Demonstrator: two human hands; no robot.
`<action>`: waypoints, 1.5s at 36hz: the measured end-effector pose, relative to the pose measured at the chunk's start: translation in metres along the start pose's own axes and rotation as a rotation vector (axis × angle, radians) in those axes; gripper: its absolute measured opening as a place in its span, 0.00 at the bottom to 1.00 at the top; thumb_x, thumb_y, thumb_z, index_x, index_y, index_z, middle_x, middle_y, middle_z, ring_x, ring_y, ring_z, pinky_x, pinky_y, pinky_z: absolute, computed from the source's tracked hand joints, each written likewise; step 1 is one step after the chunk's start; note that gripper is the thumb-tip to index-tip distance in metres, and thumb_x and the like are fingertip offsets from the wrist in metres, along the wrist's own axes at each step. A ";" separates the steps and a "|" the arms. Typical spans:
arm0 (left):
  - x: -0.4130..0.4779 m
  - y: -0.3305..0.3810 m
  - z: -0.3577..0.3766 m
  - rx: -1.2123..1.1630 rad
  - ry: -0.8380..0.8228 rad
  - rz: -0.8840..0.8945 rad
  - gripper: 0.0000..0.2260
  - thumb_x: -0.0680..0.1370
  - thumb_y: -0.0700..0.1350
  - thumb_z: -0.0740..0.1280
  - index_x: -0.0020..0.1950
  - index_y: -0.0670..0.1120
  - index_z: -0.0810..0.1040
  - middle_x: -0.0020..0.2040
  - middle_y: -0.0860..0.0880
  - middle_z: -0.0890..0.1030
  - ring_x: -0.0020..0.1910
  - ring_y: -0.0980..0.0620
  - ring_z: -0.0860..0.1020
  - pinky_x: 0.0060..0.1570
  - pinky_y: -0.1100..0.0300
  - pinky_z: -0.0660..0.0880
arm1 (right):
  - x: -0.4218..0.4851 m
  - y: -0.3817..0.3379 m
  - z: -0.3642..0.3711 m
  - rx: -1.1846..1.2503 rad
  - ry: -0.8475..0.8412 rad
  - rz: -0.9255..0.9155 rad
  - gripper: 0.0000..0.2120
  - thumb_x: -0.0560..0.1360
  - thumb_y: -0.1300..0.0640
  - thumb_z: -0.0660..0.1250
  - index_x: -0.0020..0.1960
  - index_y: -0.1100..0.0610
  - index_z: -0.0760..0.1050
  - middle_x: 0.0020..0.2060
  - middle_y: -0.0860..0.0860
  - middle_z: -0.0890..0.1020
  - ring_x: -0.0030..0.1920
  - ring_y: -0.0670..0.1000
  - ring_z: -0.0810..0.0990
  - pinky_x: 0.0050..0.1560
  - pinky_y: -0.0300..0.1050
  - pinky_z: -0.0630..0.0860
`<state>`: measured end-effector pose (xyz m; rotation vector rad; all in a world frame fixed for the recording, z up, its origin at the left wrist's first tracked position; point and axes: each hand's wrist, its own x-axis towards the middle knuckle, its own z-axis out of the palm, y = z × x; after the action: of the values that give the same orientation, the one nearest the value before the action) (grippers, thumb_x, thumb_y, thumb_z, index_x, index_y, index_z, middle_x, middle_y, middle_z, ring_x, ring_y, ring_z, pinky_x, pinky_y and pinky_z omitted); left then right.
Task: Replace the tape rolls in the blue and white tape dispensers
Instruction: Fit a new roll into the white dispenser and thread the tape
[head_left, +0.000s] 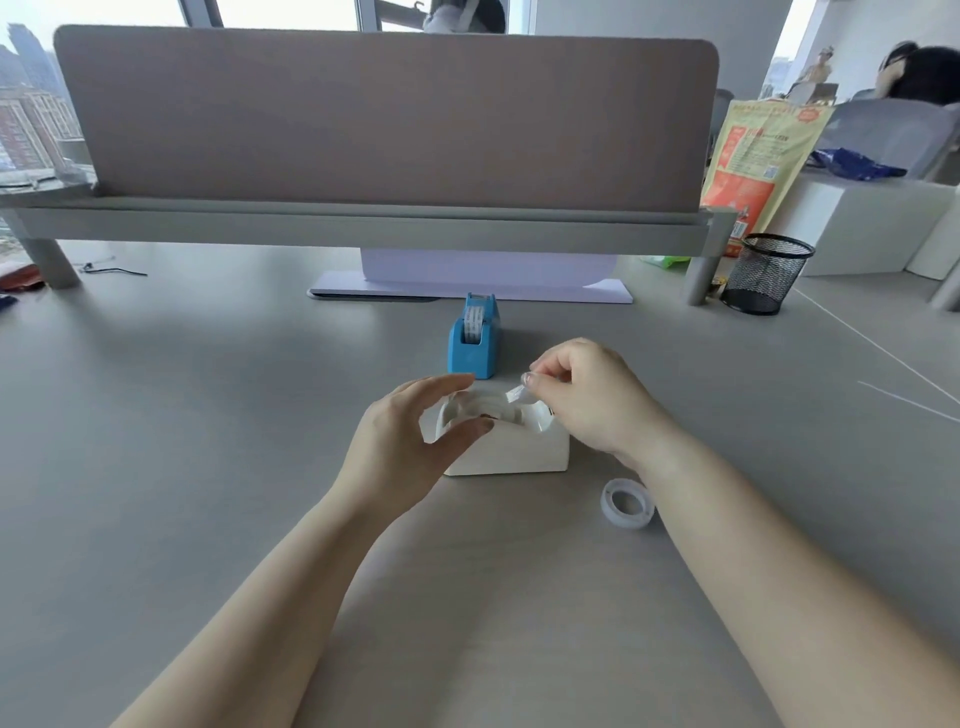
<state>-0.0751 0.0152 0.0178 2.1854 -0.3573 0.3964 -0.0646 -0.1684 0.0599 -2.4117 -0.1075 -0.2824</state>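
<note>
A white tape dispenser (511, 449) sits on the grey desk in front of me with a clear tape roll (488, 408) in its well. My left hand (410, 441) curves around the dispenser's left side, thumb and fingers against it. My right hand (587, 400) pinches the loose end of the tape (517, 394) above the dispenser. Behind it stands a blue tape dispenser (474, 343) holding a printed roll. Another clear tape roll (627, 504) lies flat on the desk by my right wrist.
A black mesh pen cup (766, 273) stands at the back right beside an orange bag (753, 161). A grey divider panel (384, 119) on a raised shelf runs across the back, with a white stand base (467, 293) under it. Thin white cords (883, 353) cross the right side.
</note>
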 end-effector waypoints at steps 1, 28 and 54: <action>0.000 0.000 0.000 0.000 -0.010 -0.011 0.18 0.70 0.55 0.72 0.59 0.57 0.78 0.55 0.61 0.79 0.54 0.63 0.74 0.57 0.67 0.68 | 0.001 0.001 -0.005 0.053 -0.023 0.019 0.14 0.75 0.54 0.64 0.38 0.64 0.77 0.46 0.56 0.83 0.45 0.56 0.80 0.50 0.50 0.77; 0.004 -0.001 0.001 -0.154 -0.083 -0.083 0.16 0.72 0.50 0.71 0.60 0.53 0.79 0.56 0.56 0.82 0.56 0.60 0.79 0.56 0.67 0.73 | -0.015 0.039 -0.026 0.564 -0.258 0.321 0.08 0.80 0.61 0.58 0.43 0.59 0.71 0.40 0.55 0.81 0.39 0.47 0.83 0.49 0.44 0.80; 0.004 -0.005 0.003 -0.168 -0.072 -0.079 0.15 0.72 0.48 0.72 0.59 0.53 0.79 0.56 0.55 0.82 0.55 0.61 0.79 0.50 0.78 0.71 | -0.016 0.042 -0.025 0.434 -0.212 0.317 0.08 0.80 0.59 0.59 0.42 0.58 0.71 0.41 0.55 0.79 0.41 0.50 0.84 0.55 0.51 0.78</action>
<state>-0.0691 0.0153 0.0145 2.0456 -0.3304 0.2353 -0.0780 -0.2168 0.0477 -1.9802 0.1087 0.1335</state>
